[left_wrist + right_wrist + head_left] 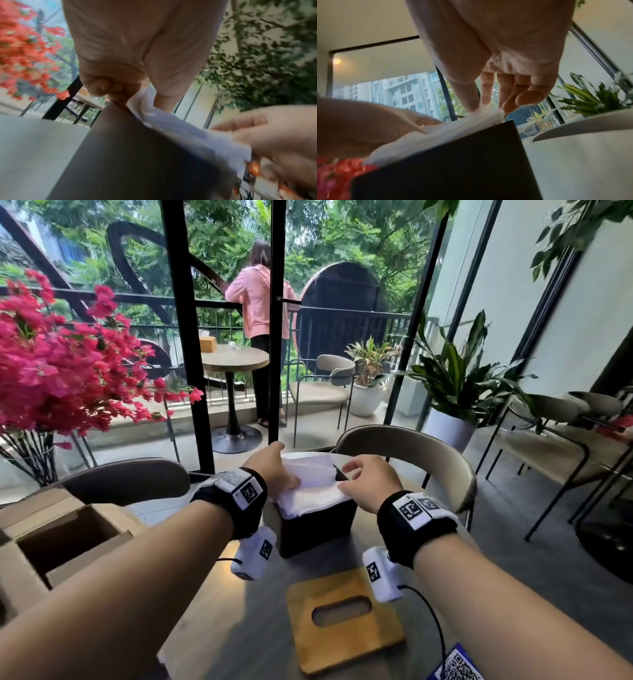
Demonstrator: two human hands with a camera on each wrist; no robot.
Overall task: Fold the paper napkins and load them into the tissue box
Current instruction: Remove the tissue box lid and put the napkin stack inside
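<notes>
cafe room w/ glass doors [181,337], grey surface [239,611]
tissue box [318,530] stands upright mid-surface, mouth up; napkins [313,491] lie tilted in it. L hand [270,470] grip pinches their edge, R hand [368,484] loose, fingertips on top.

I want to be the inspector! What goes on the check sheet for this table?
Surface: grey table, no spills seen.
Job's things: white napkins stick out of the dark tissue box; the wooden lid lies off, nearer the person.
Clutter: open cardboard box at left; QR card at the near edge.
Grips: left grip pinches the napkins; right grip touches their edge with straight fingers.
Cables: black cable from the right wrist camera.
Surroundings: pink flowers, chairs, potted plants, balcony person.
</notes>
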